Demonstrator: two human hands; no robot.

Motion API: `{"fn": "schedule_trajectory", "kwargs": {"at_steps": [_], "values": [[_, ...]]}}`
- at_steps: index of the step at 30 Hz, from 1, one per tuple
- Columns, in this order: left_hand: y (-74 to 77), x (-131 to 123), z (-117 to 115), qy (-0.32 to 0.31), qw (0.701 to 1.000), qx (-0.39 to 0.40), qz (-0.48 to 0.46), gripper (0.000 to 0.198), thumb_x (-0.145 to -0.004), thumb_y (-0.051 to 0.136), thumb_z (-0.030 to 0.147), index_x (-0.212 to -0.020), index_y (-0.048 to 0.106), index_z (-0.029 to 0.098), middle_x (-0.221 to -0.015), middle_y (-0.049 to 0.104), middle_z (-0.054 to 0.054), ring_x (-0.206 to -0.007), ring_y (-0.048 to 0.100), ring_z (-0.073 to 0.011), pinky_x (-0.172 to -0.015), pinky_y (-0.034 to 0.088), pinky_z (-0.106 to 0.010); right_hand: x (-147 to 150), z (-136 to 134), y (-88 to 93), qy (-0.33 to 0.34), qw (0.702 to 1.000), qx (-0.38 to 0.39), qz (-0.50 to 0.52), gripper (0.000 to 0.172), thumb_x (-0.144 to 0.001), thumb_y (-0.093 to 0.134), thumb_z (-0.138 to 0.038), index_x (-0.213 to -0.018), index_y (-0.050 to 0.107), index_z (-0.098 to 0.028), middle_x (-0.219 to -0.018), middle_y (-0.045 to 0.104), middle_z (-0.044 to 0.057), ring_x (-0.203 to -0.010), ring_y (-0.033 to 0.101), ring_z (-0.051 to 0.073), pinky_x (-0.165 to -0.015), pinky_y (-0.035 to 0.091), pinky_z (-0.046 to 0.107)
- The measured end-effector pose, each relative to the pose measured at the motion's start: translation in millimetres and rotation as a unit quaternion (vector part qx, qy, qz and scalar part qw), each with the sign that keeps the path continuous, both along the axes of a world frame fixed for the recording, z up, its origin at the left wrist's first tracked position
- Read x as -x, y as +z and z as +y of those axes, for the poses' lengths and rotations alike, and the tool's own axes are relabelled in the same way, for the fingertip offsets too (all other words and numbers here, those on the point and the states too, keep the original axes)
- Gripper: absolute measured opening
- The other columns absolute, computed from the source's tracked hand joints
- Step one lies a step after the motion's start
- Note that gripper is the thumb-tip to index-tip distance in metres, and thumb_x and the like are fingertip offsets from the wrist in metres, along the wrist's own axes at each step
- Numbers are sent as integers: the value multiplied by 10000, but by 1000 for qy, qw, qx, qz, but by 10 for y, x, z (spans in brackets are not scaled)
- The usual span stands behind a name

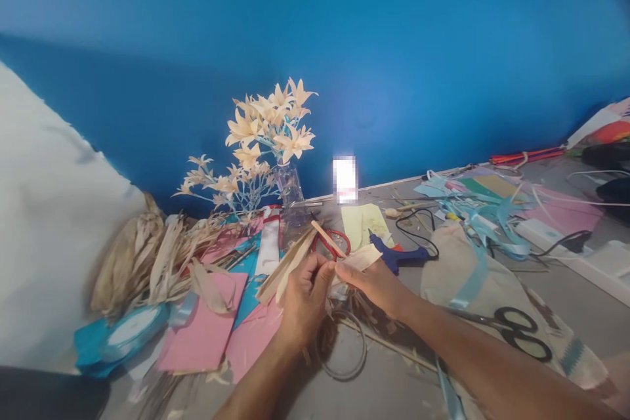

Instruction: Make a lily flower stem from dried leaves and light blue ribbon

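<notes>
My left hand (306, 292) is closed, with pale dried corn husk strips (287, 267) fanning out beyond its fingers. Thumb and fingers of my right hand (369, 283) pinch another pale piece of corn husk (365, 257). Both sets of fingertips meet at the centre, so exactly what lies between them is hidden. A thin tan stick (327, 238) slants up just beyond the fingertips; I cannot tell which hand, if either, holds it. Red loops (345, 236), like scissor handles, show behind it. Below the hands lies a grey ring (340, 377).
Husk flowers stand in a clear bottle (290, 187) by the blue wall. A blue glue gun (401, 256) and black-handled scissors (522, 335) lie right, near a power strip (571, 256). Left are a husk bundle (162, 256), pink paper (201, 335) and a ribbon roll (132, 335).
</notes>
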State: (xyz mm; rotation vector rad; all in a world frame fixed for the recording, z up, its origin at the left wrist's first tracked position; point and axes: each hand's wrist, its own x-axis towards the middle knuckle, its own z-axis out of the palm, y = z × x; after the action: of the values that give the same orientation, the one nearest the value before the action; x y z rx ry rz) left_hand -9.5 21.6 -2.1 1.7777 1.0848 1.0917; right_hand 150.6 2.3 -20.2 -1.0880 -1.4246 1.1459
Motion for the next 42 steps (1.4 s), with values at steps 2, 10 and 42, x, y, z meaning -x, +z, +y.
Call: {"fn": "schedule_trajectory", "kwargs": {"at_steps": [2,10,42], "values": [[-11,-13,-9,-14,1000,10,-14,313,-899,522,394,-676,540,175,-619,508,25,-599,448,-121,-578,364,-234,34,-16,-31,15,999,25,20,500,-866,538,-630,-635,504,-188,-587,469,-19,-586,466,126,-552,351,253],[8,5,-38,-38,998,13,-41,290,-908,531,366,-702,590,170,-592,578,18,-569,506,-124,-581,395,-234,11,-93,109,50,995,85,-12,710,-838,362,-798,-580,585,-176,-492,502,-6,-475,427,104,-522,345,257],[13,-93,-54,34,984,80,-153,352,-871,551,474,-679,494,184,-604,421,51,-545,353,-91,-507,312,-203,-96,44,98,15,971,86,223,545,-676,708,-693,-742,532,-181,-545,366,-77,-463,178,54,-438,118,214]]}}
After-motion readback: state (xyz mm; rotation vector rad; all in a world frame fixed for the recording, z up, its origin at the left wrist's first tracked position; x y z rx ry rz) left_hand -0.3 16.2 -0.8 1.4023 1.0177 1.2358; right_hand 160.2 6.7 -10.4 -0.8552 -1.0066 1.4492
